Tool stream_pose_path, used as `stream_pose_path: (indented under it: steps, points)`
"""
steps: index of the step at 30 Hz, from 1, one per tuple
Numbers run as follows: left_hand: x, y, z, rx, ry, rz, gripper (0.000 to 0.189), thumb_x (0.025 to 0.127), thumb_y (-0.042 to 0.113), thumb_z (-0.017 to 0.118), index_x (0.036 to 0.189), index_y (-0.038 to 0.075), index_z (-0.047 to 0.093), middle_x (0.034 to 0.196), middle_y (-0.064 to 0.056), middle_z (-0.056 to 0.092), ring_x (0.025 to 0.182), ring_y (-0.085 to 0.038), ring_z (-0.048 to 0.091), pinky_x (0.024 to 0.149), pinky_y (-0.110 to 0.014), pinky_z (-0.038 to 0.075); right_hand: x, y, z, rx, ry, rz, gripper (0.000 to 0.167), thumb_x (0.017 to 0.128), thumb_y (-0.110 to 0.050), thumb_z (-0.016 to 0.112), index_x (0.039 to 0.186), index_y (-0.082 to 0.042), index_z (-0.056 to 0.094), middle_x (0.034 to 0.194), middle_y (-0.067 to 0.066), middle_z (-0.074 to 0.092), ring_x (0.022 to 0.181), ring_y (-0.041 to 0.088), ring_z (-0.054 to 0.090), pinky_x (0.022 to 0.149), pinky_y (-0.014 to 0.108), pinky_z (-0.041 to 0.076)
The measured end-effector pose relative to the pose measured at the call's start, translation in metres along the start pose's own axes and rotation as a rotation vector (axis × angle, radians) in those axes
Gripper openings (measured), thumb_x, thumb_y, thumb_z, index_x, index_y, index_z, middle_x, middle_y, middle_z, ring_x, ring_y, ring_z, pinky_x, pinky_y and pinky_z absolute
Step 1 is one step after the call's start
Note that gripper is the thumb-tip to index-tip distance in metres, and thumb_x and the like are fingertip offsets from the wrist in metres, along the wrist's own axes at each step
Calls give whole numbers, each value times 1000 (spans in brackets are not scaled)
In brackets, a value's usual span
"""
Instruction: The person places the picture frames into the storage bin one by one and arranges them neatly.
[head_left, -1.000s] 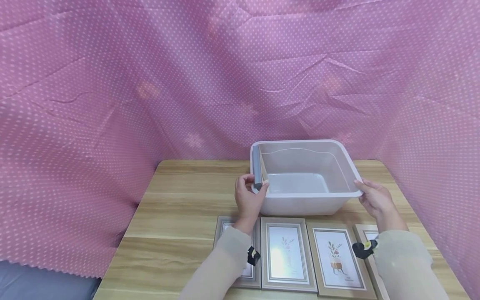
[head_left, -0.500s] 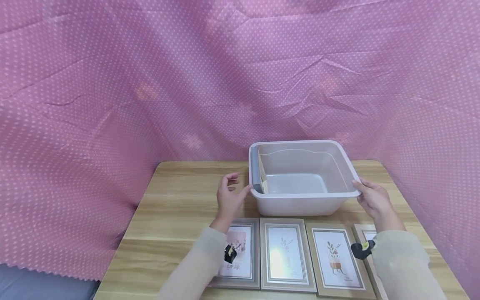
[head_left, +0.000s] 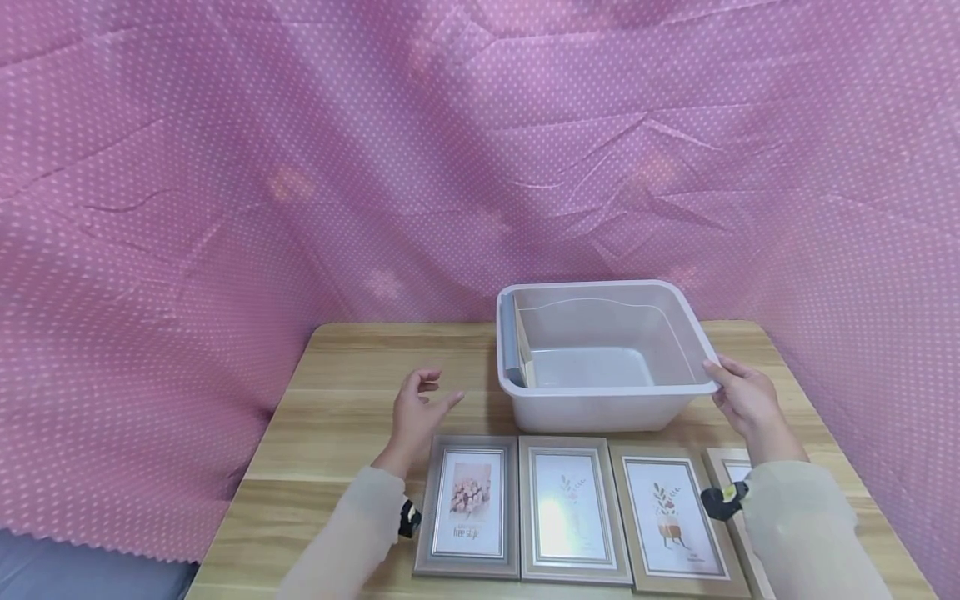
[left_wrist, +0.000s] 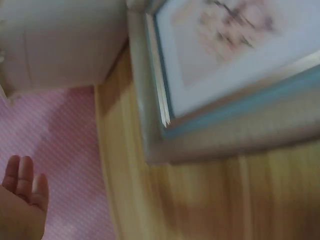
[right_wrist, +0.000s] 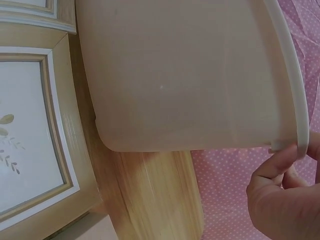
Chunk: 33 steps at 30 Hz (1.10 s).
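A pale plastic basin (head_left: pixel 600 408) stands at the back of the wooden table. My right hand (head_left: pixel 750 404) grips its near right corner, and in the right wrist view the thumb and fingers pinch the rim (right_wrist: pixel 300 100). Inside, a picture frame (head_left: pixel 512 342) with a grey edge stands on its side against the left wall. My left hand (head_left: pixel 416 412) hovers left of the basin, fingers loosely bent and holding nothing. Below it lies a greyish frame (head_left: pixel 426 533) with a flower print and the words "free style"; the left wrist view shows this flower-print frame (left_wrist: pixel 150 145) blurred.
Right of the flower-print frame, a beige frame (head_left: pixel 528 533), a tan frame (head_left: pixel 637 533) and a pale frame (head_left: pixel 720 458) lie in a row, the last partly under my right forearm. Pink dotted cloth (head_left: pixel 480 167) hangs around the table (head_left: pixel 322 433).
My left hand has let go of the grey-edged picture frame in the basin and moved left and toward me, uncovering the flower-print frame. The right hand keeps its hold on the rim.
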<state>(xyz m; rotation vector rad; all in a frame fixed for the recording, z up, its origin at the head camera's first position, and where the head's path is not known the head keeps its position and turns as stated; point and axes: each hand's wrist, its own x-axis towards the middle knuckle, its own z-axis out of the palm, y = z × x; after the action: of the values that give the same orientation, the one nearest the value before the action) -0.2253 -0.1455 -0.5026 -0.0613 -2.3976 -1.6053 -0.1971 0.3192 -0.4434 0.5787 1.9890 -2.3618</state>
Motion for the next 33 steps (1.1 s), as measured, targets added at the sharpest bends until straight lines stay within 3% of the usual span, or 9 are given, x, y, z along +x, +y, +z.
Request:
stream_pose_path:
  steps: [9, 15, 20, 24, 26, 29, 33]
  points:
    - [-6, -25, -20, 91, -143, -115, 58, 73, 16, 83, 122, 2, 55, 123, -15, 55, 111, -34, 52, 93, -45, 47, 0, 0, 3, -43, 32, -11, 73, 90, -21, 66, 145, 5, 26, 84, -15, 60, 81, 5, 51, 60, 13, 45]
    - [-8, -37, -28, 155, -267, -184, 69, 76, 25, 81, 133, 3, 49, 133, -20, 49, 118, -38, 49, 96, -48, 45, 0, -1, 4, -44, 34, -9, 72, 90, -21, 66, 145, 4, 27, 83, -16, 60, 81, 4, 51, 61, 13, 45]
    - [-11, -43, -32, 177, -344, -223, 71, 76, 23, 81, 134, -1, 47, 128, -22, 53, 114, -37, 51, 95, -48, 46, 0, -1, 3, -52, 35, -4, 71, 91, -21, 66, 145, 4, 27, 85, -17, 59, 83, 4, 51, 62, 13, 46]
    - [-16, -49, -32, 171, -401, -230, 72, 74, 18, 82, 132, -6, 47, 121, -23, 56, 107, -35, 54, 94, -46, 47, 0, 0, 3, -74, 32, -7, 72, 91, -22, 65, 145, 4, 26, 86, -17, 58, 84, 4, 51, 63, 13, 46]
    - [-19, -52, -33, 162, -427, -204, 72, 74, 16, 82, 131, -8, 47, 120, -24, 57, 105, -35, 55, 92, -46, 47, -2, 0, 2, -66, 34, -8, 73, 91, -22, 66, 145, 4, 26, 86, -17, 58, 83, 4, 51, 62, 13, 45]
    - [-25, -53, -35, 152, -444, -151, 71, 72, 16, 83, 128, -11, 49, 116, -25, 58, 100, -33, 57, 88, -41, 50, -3, 1, 2, -60, 35, -12, 72, 91, -22, 66, 145, 5, 26, 85, -17, 59, 83, 4, 50, 62, 13, 45]
    - [-30, -57, -36, 146, -443, -168, 70, 70, 15, 84, 125, -13, 51, 108, -20, 60, 97, -30, 56, 79, -35, 53, -5, 3, 2, -62, 40, -15, 72, 91, -22, 66, 145, 5, 26, 87, -16, 58, 84, 5, 50, 62, 13, 45]
